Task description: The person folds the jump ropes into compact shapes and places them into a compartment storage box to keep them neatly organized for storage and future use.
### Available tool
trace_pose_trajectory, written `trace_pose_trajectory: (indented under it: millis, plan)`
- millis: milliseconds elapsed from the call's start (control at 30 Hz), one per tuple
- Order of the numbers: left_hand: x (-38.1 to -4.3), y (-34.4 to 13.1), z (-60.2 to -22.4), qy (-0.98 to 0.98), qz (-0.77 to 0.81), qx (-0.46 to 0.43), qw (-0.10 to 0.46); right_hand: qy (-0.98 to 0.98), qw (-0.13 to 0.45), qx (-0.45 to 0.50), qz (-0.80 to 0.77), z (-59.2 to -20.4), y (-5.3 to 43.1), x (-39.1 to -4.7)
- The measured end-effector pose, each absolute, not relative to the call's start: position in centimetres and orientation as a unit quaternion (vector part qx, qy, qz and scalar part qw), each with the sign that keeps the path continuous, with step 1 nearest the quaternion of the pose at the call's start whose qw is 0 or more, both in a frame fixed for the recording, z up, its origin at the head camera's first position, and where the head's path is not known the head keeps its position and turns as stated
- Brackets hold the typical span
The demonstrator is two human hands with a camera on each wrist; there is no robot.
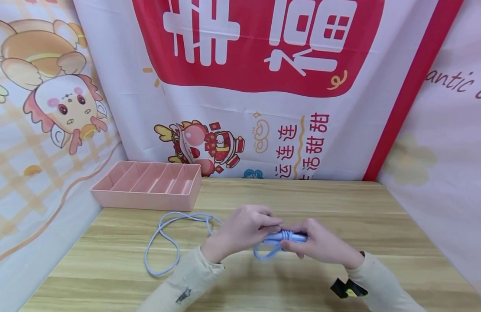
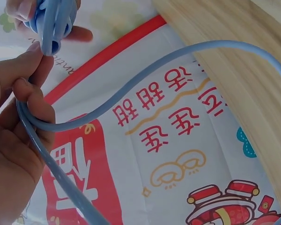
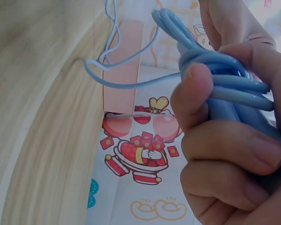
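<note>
A light blue skipping rope is wound into a bundle (image 1: pixel 289 236) around its smooth handles, in the middle of the head view. My right hand (image 1: pixel 322 242) grips this bundle, and the right wrist view shows its fingers curled round the handles (image 3: pixel 222 110) and several turns of cord. Close beside it, my left hand (image 1: pixel 244 227) holds the cord (image 2: pixel 131 86) with bent fingers, the cord running round them in the left wrist view. A small loop sticks out below the bundle. The rest of the cord trails left and lies in a loose loop on the table (image 1: pixel 108 277).
At the table's back left stands a pink box (image 1: pixel 143 200) divided into several slots, with the loose cord just in front of it. A printed cloth (image 1: pixel 225 104) hangs behind the table, and patterned cloths close off the left and right sides.
</note>
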State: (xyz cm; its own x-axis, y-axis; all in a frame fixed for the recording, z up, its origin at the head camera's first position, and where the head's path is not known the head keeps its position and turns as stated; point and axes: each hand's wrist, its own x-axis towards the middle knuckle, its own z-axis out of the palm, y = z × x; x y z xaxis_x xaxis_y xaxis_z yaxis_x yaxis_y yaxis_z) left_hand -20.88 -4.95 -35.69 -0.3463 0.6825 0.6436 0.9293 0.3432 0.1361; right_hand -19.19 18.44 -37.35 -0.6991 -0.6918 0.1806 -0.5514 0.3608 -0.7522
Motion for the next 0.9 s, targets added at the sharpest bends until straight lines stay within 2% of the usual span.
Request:
trace_pose_trajectory:
  millis: [333,667,900]
  plan:
    - [-20.5,-4.8,-35.7,-0.762,-0.225,-0.527,0.3,0.84,0.059,-0.308,-0.443,-37.6,17.9,-19.0]
    - [-20.4,-4.1,-35.5,-0.765,-0.241,-0.508,0.315,0.829,-0.035,-0.237,-0.506,-37.8,18.2,-19.2]
    - [-20.2,-3.8,-35.6,-0.761,-0.219,-0.501,0.351,0.824,-0.042,-0.19,-0.532,-37.1,18.0,-18.9]
